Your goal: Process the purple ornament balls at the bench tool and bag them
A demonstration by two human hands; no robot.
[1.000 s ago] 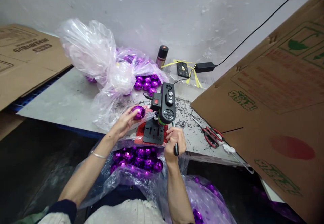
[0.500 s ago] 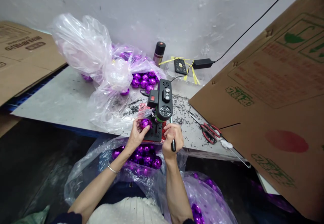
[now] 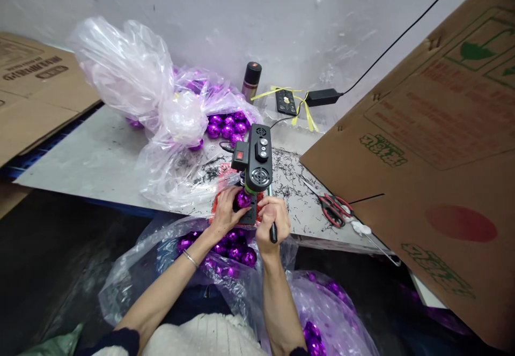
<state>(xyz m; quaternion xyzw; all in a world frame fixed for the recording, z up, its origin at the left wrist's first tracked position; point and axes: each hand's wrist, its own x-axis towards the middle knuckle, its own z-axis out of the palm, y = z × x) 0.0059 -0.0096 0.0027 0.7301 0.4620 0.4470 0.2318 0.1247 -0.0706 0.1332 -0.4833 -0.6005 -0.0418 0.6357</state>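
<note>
A shiny purple faceted ball (image 3: 243, 199) is held in my left hand (image 3: 226, 209), right at the front of a small black drill press (image 3: 259, 155). The ball's upper side lies close under the press head; whether they touch is hidden. My right hand (image 3: 274, 221) is wrapped round the press's lever handle (image 3: 273, 232), whose black tip pokes out below the fist. Beneath the ball is the slotted black base plate (image 3: 250, 214), with red material around it. More purple balls (image 3: 235, 251) lie in a clear plastic bag (image 3: 132, 270) at the table's front edge.
Red-handled scissors (image 3: 336, 209) lie on the right by a large cardboard box (image 3: 434, 173). A tied plastic bag (image 3: 124, 77) and loose purple balls (image 3: 227, 125) sit at the back. Behind stand a dark spray can (image 3: 251, 80) and a black power adapter (image 3: 323, 97). Black shavings litter the table (image 3: 80, 157).
My left hand has moved the ball to the right and in under the press head. My right hand stays on the lever handle. The view has shifted slightly.
</note>
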